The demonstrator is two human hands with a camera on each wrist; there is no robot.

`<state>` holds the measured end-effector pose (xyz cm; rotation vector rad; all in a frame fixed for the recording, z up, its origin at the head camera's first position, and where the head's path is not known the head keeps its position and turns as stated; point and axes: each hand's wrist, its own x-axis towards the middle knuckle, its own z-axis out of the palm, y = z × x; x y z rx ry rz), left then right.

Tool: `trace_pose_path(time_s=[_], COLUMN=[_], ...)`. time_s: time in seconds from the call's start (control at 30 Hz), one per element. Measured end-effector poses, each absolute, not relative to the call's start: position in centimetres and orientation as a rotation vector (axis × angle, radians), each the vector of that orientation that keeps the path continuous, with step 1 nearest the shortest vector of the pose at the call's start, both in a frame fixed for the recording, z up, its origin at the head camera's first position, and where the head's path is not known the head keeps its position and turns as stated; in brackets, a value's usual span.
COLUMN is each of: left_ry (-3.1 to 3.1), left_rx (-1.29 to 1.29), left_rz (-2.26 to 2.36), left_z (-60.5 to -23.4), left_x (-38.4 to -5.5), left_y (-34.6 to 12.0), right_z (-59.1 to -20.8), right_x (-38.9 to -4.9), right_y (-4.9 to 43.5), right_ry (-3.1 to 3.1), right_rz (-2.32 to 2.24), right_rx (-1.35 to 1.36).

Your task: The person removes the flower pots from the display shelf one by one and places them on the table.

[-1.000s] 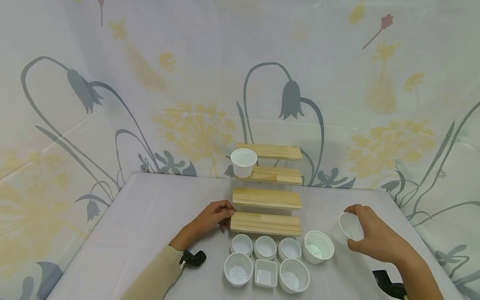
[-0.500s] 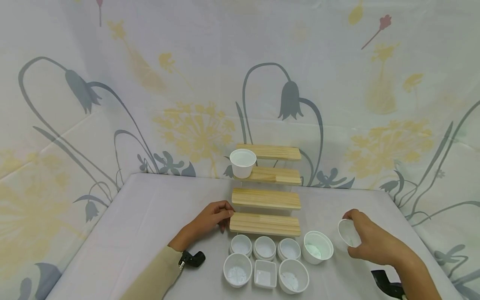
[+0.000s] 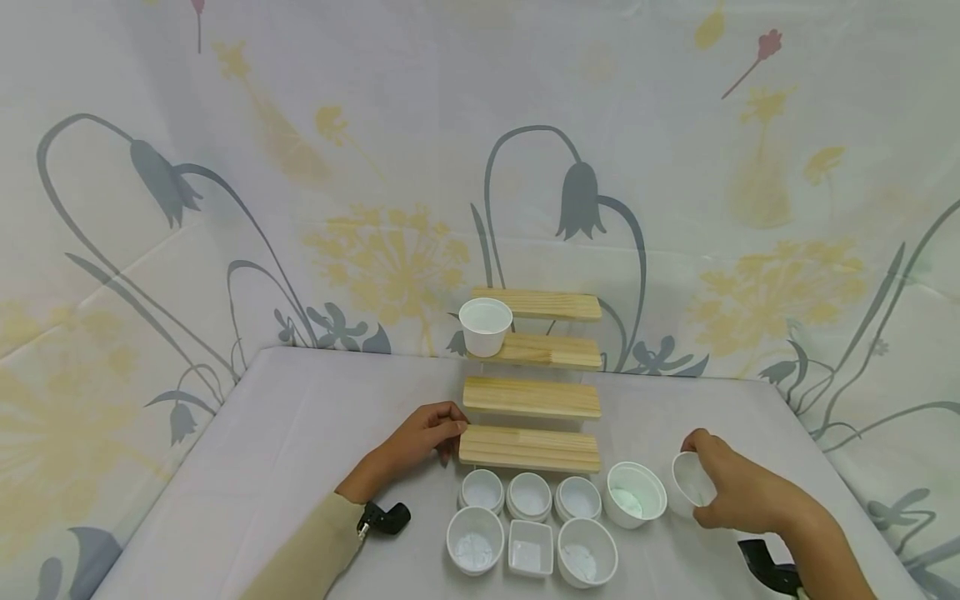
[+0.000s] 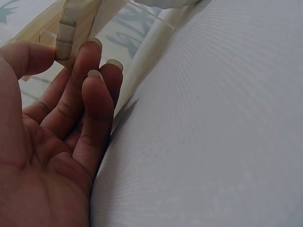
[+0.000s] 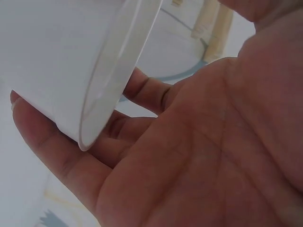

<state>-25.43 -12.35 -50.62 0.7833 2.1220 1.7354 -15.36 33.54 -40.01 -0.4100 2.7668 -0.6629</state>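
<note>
At the lowest board of a stepped wooden shelf rack (image 3: 529, 448), my left hand (image 3: 420, 437) pinches the left end between thumb and finger. The left wrist view shows the thumb and a fingertip on either side of that board end (image 4: 66, 35). My right hand (image 3: 742, 487) holds a white plastic cup (image 3: 692, 483) by its sides, low over the table, to the right of another white cup (image 3: 636, 493). In the right wrist view, the held cup's rim (image 5: 111, 80) faces the palm and the fingers reach along its wall.
Three small round white dishes (image 3: 531, 497) stand in front of the rack. Before them are two larger white cups (image 3: 476, 540) with a square white dish (image 3: 532, 548) between. One white cup (image 3: 486, 327) sits high on the rack's left. A patterned cloth (image 3: 375, 167) hangs behind.
My right hand has lowered the white cup and shifted it slightly left, close to the standing cup. The left hand stays on the rack.
</note>
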Motion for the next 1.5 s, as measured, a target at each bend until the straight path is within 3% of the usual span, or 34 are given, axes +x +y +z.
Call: trace_pose_path(time_s=[0.8,1.5], left_ry=[2.118,2.123], left_rx=[0.778,0.781], left_rz=[1.752,1.742], left_z=[-50.7,-50.6], left_x=[-25.5,-25.5], left_y=[-12.3,-12.3], right_z=[-40.8,-40.8], right_x=[-15.8,-15.6], right_y=[33.1,33.5], right_ry=[2.717,2.726], right_rz=[-0.598,-0.574], right_rx=[-0.306,-0.381])
